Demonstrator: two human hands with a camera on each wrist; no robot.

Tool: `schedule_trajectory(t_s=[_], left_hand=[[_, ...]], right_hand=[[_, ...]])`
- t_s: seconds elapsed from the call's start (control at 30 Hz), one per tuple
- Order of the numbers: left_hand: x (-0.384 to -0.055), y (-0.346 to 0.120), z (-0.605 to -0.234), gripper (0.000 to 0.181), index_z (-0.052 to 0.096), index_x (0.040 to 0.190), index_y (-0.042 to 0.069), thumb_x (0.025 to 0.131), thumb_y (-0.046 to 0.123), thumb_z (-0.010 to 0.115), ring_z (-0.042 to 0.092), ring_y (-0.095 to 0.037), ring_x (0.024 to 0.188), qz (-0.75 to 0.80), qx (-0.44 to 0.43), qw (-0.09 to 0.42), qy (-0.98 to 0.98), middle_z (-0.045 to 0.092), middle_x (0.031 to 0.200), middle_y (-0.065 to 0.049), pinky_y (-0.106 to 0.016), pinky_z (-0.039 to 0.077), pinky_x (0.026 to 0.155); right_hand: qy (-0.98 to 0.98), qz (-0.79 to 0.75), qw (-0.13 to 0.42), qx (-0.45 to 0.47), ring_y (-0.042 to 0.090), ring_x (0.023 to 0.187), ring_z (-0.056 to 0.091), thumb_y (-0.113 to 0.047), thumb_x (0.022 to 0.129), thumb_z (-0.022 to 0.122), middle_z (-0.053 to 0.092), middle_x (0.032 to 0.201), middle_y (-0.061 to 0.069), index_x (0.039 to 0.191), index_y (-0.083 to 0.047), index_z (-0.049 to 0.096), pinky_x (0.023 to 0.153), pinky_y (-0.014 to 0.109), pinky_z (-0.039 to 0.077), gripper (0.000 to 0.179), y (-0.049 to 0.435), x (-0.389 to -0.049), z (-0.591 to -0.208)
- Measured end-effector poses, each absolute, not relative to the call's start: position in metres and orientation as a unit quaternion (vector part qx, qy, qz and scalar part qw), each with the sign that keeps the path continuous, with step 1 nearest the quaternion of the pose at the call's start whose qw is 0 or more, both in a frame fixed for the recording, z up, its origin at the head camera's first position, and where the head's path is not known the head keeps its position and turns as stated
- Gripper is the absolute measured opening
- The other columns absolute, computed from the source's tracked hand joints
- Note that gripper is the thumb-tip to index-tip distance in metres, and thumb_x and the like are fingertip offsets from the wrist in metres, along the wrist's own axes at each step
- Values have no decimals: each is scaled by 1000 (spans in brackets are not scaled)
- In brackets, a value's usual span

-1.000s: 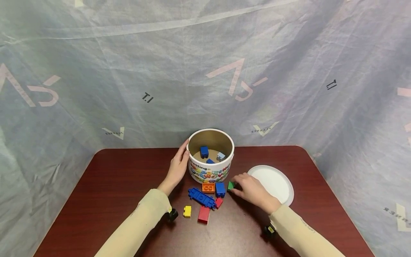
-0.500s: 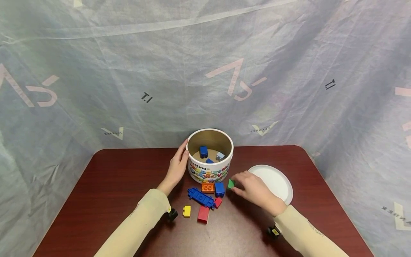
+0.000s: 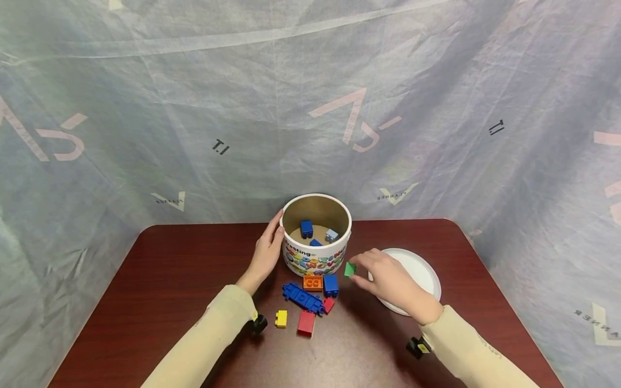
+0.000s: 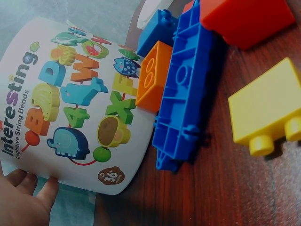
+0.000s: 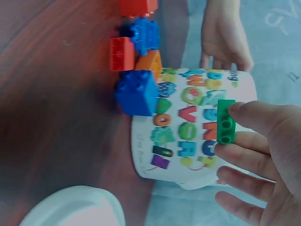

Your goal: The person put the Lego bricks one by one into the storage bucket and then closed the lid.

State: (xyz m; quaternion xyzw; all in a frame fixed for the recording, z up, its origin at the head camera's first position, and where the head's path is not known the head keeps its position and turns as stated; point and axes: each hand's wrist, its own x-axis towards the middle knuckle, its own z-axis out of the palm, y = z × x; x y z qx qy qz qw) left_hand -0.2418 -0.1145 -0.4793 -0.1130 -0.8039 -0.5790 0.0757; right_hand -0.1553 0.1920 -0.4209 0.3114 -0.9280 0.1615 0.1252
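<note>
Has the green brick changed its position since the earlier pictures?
Yes: the green brick, pinched by the right hand, has moved upward in the head view, judged against the orange brick.

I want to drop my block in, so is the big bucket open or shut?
Open: nothing covers the top of the bucket, and blue blocks show inside.
</note>
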Motion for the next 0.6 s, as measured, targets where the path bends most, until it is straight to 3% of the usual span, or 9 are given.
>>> schedule_trajectory(t_s=[0.27,0.6], left_hand=[[-241,-115,-477,51,37,164,26,113,27,45,38,-30,151,-581,-114,75,-802,38,166,-6,-56,33,120],[-241,-114,-477,51,37,164,25,113,27,45,38,-31,151,-578,-117,78,-804,38,166,-7,-57,33,120]], right_hand=[[-932,189,101,292,18,95,64,-28,90,83,71,101,-2,113,-13,76,79,35,59,28,189,-157,-397],[-929,179,123,299,21,102,65,-29,91,83,73,106,3,116,-11,75,80,40,59,32,187,-165,-374]])
